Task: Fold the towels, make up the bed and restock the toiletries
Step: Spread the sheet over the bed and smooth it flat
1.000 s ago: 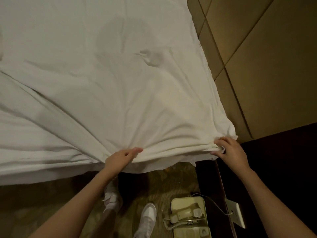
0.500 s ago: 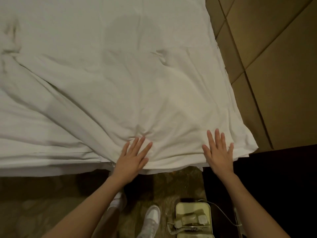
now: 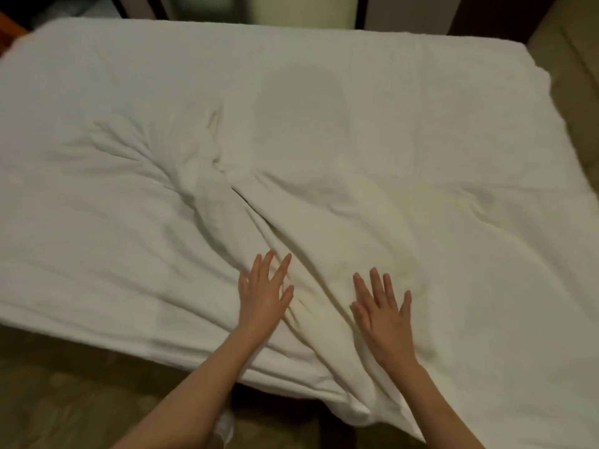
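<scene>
A white sheet (image 3: 324, 131) covers the whole bed and fills most of the head view. A thick bunch of creases (image 3: 223, 189) runs from the bed's middle down to the near edge. My left hand (image 3: 264, 294) lies flat on the sheet with fingers spread, just left of those creases. My right hand (image 3: 381, 306) lies flat beside it, fingers straight, on the right side of the creases. Neither hand holds any fabric. A fold of sheet (image 3: 353, 406) hangs over the near edge between my forearms.
Patterned carpet (image 3: 71, 384) lies below the bed's near-left edge. A padded tan headboard panel (image 3: 577, 102) stands along the right side. Dark furniture and a pale panel (image 3: 301, 8) border the far edge. A white shoe (image 3: 223, 426) shows under my left forearm.
One second ago both hands gripped the sheet's edge near the bed corner. They let go, flattened, and slid further onto the bed; the view has swung to take in the whole mattress.
</scene>
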Action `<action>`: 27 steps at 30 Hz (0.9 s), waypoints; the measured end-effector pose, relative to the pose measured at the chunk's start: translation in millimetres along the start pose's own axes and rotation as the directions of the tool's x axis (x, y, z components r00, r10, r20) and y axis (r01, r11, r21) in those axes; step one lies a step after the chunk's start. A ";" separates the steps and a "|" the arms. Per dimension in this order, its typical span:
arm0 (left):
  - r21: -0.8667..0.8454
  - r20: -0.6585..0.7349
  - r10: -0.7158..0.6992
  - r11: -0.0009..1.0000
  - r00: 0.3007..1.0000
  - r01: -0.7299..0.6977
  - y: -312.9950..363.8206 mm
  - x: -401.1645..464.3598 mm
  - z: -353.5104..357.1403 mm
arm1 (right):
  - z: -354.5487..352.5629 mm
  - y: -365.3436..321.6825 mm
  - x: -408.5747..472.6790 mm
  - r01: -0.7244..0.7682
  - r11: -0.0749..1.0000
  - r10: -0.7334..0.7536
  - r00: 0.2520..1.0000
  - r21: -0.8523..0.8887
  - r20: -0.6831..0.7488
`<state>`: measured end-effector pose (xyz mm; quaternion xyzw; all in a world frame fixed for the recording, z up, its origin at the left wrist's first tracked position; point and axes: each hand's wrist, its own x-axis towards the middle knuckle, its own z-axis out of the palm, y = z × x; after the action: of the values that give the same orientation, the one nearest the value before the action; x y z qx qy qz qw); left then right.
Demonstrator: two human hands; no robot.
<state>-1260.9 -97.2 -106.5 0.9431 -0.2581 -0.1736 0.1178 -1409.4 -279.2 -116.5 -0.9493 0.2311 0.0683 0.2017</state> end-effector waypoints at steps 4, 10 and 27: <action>-0.079 -0.025 0.036 0.996 0.999 -0.038 -65.7 57.1 -42.0 | 9.5 -86.5 68.5 0.000 1.000 0.000 1.000 0.018 -0.020; 0.035 -0.094 0.107 0.994 0.990 -0.105 -167.2 147.4 -122.8 | 31.5 -212.2 167.2 0.000 0.999 0.000 1.000 0.032 0.013; -0.102 0.087 -0.143 0.983 0.986 0.152 -226.9 317.9 -200.6 | 14.3 -342.9 378.7 -0.008 0.907 -0.037 0.994 0.422 0.099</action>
<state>-825.4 -47.9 -79.1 0.9442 -0.1822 -0.2327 0.1452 -915.3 -150.6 -93.4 -0.8801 0.2224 0.0651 0.4144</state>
